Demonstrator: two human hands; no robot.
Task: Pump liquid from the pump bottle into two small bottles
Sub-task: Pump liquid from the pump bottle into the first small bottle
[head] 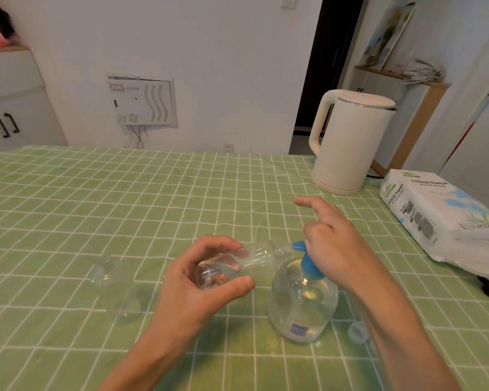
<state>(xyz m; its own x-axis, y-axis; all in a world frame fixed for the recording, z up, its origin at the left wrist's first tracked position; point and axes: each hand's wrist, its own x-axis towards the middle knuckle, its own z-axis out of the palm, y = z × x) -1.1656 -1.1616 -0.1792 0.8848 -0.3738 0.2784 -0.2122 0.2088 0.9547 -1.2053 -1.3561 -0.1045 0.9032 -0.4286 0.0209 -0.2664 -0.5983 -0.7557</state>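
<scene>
Low in the middle of the frame, the left grip (206,280) clasps one small bottle (254,259) tipped on its side. Its mouth is brought up to the blue nozzle (298,245) of the pump bottle (302,303), likely so the liquid lands inside. The right grip (336,241) lies over the pump head, forefinger straight; whether its other fingers curl round it I cannot tell. Counted: two small bottles, the second bottle (116,289) at lower left on the worktop (124,193); one pump bottle; one loose cap (357,333) at lower right.
</scene>
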